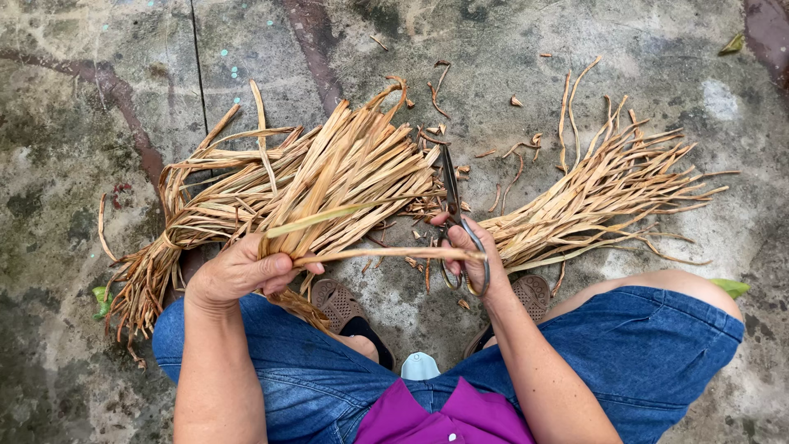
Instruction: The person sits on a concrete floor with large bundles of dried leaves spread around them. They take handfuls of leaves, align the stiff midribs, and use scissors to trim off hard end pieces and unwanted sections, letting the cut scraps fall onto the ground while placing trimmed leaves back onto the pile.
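My left hand point(240, 271) grips a bundle of dried tan plant strips point(329, 177) near its middle, low over my left knee. One loose strip point(386, 254) runs from that hand across to my right hand point(467, 247). The right hand holds dark metal scissors point(452, 197) by their loops, blades pointing away from me and lying at the cut ends of the bundle. A second pile of dried strips point(608, 193) lies on the ground to the right of the scissors.
I squat on stained concrete ground point(74, 131) in blue denim shorts point(649, 345) and brown sandals point(341, 304). Short cut scraps point(514, 152) are scattered between the two piles. A green leaf point(730, 287) lies by my right knee.
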